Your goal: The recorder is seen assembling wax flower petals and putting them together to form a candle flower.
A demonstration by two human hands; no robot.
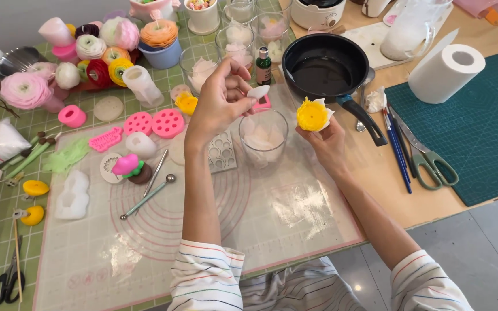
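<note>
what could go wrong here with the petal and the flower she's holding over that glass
The thin white petal is only pinched at the fingertips of the left hand, so it might slip into the glass cup below. The right hand holds the yellow flower close to the black pan of dark liquid; a nudge could knock its handle.

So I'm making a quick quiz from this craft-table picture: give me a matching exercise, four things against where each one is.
Things:
1. white petal
2. yellow flower
3. black pan
4. paper roll

Places:
A. on the green cutting mat's corner
B. pinched in the left hand
C. behind the right hand, handle towards the scissors
D. held in the right hand

Pairs: 1-B, 2-D, 3-C, 4-A
</note>
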